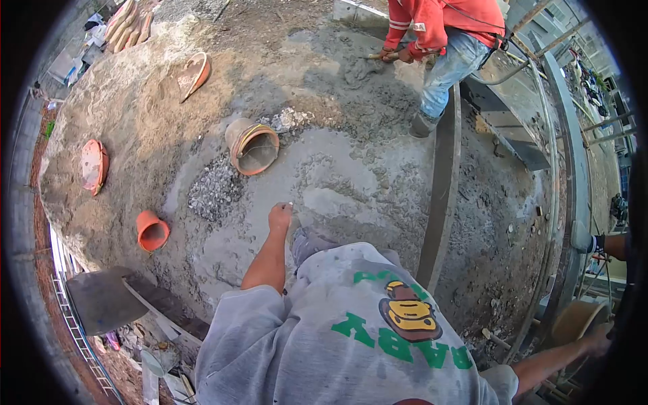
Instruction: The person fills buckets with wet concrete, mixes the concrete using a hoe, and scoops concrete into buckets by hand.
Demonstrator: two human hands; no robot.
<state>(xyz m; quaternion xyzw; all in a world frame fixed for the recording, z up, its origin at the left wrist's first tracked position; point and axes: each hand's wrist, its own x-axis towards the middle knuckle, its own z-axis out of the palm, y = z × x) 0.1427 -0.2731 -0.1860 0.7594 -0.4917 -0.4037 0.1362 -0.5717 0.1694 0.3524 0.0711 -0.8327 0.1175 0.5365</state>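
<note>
My left hand (279,215) is closed in front of my body, above the wet grey concrete (337,169). A small pale spot shows at its fingers, too small to name. Far out at the lower right, my right hand (597,340) is at the rim of a tan bucket (571,325) and looks closed on it. The dark edge of the view hides part of those fingers. Ahead of my left hand, an orange-rimmed bucket (253,147) lies tipped on its side by a heap of gravel (214,189).
Another person in a red top (432,27) bends over the mix with a wooden-handled tool. More orange buckets (153,231) lie left. A long board (442,189) runs along my right, with metal poles (550,135) beyond. Another person's leg (611,247) shows at right.
</note>
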